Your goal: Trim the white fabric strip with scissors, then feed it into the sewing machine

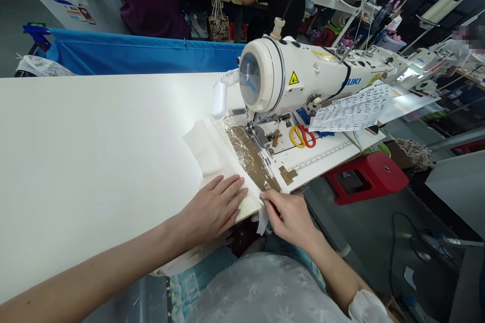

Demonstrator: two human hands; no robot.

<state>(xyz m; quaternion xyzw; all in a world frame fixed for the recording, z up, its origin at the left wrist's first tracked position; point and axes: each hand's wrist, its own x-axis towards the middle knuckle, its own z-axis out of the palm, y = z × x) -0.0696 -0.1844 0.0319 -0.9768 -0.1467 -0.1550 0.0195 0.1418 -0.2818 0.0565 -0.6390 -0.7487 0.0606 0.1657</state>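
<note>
My left hand [222,204] lies flat on a piece of white fabric [212,149], fingers stretched toward the sewing machine. At the table's front edge my right hand [290,214] pinches the fabric's near edge between thumb and forefinger; a small dark bit shows at the fingertips, too small to name. The fabric runs from the needle area of the white sewing machine [299,78] toward me, and part of it hangs over the edge. Beside it, brown tape [250,156] covers a strip of the machine bed.
Red-and-yellow-handled scissors [302,137] lie right of the needle. A handwritten paper sheet [352,108] leans against the machine. The white table [94,161] extends left, with a blue cloth barrier [144,53] behind it. A red stool [373,176] stands at right. Two people sit beyond.
</note>
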